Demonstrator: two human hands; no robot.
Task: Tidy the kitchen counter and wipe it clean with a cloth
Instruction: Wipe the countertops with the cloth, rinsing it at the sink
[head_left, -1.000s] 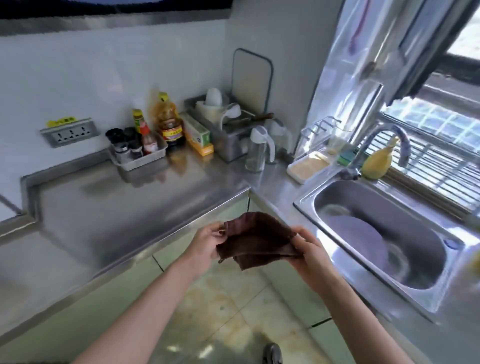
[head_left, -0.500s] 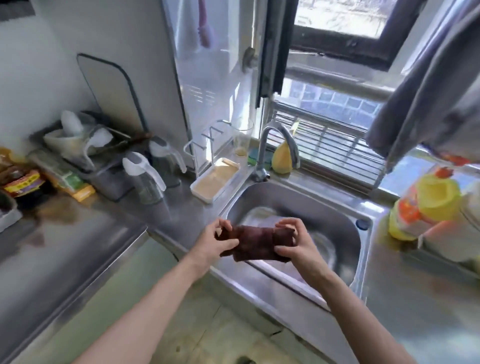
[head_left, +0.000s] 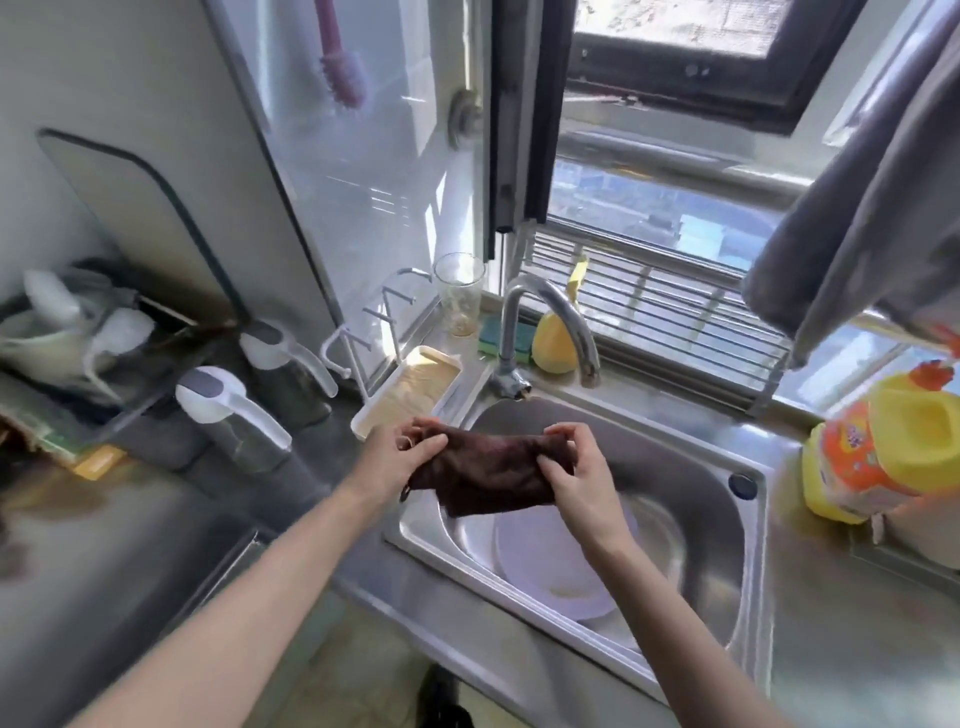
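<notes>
Brown cloth (head_left: 488, 470): hanging bunched over the sink (head_left: 748, 525), left hand (head_left: 400, 452) and right hand (head_left: 576, 470) each pinching an end in a curled grip; likely heading for wetting, best kept beneath the tap (head_left: 550, 322), then wrung above the basin.

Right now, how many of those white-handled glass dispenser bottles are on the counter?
2. One dispenser bottle stands nearer the counter's front edge; the other bottle stands behind it, beside the white rack. More could be hidden.
</notes>
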